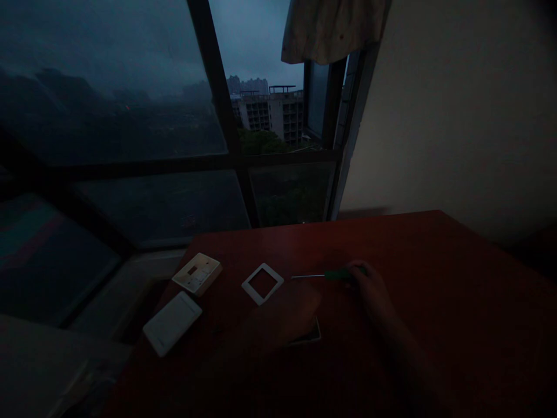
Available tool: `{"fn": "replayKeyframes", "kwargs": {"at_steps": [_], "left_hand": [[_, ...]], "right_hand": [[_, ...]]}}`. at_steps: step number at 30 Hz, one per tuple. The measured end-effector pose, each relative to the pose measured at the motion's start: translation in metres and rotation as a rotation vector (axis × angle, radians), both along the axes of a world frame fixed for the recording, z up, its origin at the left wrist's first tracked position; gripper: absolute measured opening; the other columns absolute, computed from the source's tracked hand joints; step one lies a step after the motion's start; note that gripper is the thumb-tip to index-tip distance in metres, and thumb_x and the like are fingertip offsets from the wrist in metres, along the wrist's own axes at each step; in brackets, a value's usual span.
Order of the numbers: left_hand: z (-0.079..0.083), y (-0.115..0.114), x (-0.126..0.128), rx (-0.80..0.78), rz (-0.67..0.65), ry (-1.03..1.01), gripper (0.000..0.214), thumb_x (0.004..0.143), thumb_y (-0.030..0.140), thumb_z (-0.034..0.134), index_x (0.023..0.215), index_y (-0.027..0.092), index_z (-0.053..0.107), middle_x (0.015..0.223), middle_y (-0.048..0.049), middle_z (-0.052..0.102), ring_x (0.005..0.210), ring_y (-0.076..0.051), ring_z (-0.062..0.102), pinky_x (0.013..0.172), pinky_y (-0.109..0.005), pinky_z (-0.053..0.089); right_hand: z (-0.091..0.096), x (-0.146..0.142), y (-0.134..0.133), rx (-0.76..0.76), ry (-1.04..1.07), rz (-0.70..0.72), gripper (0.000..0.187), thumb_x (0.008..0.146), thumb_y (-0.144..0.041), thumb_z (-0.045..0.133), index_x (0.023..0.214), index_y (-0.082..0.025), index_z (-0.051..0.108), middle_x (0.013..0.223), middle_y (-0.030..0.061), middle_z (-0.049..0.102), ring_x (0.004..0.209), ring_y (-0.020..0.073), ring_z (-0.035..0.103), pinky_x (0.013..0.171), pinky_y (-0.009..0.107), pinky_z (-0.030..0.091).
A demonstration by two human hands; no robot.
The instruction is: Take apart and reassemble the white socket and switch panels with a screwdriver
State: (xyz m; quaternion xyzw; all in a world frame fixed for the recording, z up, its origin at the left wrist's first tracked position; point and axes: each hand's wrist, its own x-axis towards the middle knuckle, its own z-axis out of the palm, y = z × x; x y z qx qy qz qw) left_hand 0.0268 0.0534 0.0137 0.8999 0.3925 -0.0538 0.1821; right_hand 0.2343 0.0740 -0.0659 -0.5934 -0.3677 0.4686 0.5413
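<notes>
The scene is very dark. My right hand rests on the reddish table, its fingers closed around the green handle of a screwdriver whose thin shaft points left. My left hand lies flat over a pale plate part that peeks out under its right edge. A white square frame lies just beyond the left hand's fingers.
A beige switch module and a white cover plate lie near the table's left edge. Behind the table stand a large dark window and a plain wall at right. A curtain hangs at top.
</notes>
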Motion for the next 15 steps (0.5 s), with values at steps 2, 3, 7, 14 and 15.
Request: {"fn": "replayKeyframes", "kwargs": {"at_steps": [2, 3, 7, 14, 15], "left_hand": [[0.001, 0.000, -0.002, 0.007, -0.012, 0.002, 0.030, 0.092, 0.031, 0.056, 0.119, 0.016, 0.055, 0.119, -0.0087, 0.058, 0.099, -0.022, 0.061, 0.083, -0.042, 0.053], [0.001, -0.001, -0.002, 0.013, -0.017, 0.001, 0.030, 0.092, 0.031, 0.056, 0.119, 0.016, 0.055, 0.119, -0.0087, 0.058, 0.099, -0.022, 0.061, 0.083, -0.042, 0.053], [0.001, -0.004, -0.002, 0.044, -0.021, -0.005, 0.022, 0.092, 0.028, 0.056, 0.110, 0.015, 0.060, 0.110, -0.0087, 0.062, 0.094, -0.021, 0.062, 0.080, -0.039, 0.053], [-0.007, -0.006, 0.012, 0.092, 0.006, -0.052, 0.011, 0.084, 0.011, 0.058, 0.079, 0.016, 0.067, 0.081, -0.0104, 0.067, 0.086, -0.026, 0.064, 0.075, -0.037, 0.051], [-0.007, -0.005, 0.013, 0.096, 0.010, -0.068, 0.012, 0.083, 0.010, 0.058, 0.078, 0.016, 0.067, 0.080, -0.0105, 0.067, 0.085, -0.026, 0.065, 0.075, -0.037, 0.051]], "right_hand": [[0.000, 0.000, 0.000, 0.001, -0.004, 0.004, 0.021, 0.072, -0.040, 0.064, 0.082, -0.022, 0.062, 0.074, -0.0018, 0.058, 0.067, 0.0153, 0.056, 0.054, 0.024, 0.047], [0.000, 0.000, 0.000, 0.002, -0.006, 0.005, 0.021, 0.071, -0.040, 0.064, 0.081, -0.022, 0.062, 0.074, -0.0017, 0.059, 0.068, 0.0155, 0.056, 0.054, 0.024, 0.047], [0.002, -0.001, -0.001, 0.003, -0.014, 0.001, 0.022, 0.070, -0.040, 0.065, 0.081, -0.021, 0.063, 0.074, -0.0013, 0.060, 0.066, 0.0152, 0.057, 0.056, 0.025, 0.047], [0.004, -0.001, -0.001, 0.002, -0.016, 0.004, 0.025, 0.069, -0.043, 0.067, 0.081, -0.022, 0.063, 0.077, -0.0005, 0.061, 0.069, 0.0170, 0.058, 0.055, 0.026, 0.048], [0.004, -0.001, -0.001, -0.003, -0.019, 0.004, 0.025, 0.068, -0.043, 0.067, 0.081, -0.022, 0.063, 0.076, -0.0005, 0.061, 0.067, 0.0170, 0.058, 0.054, 0.026, 0.048]]}}
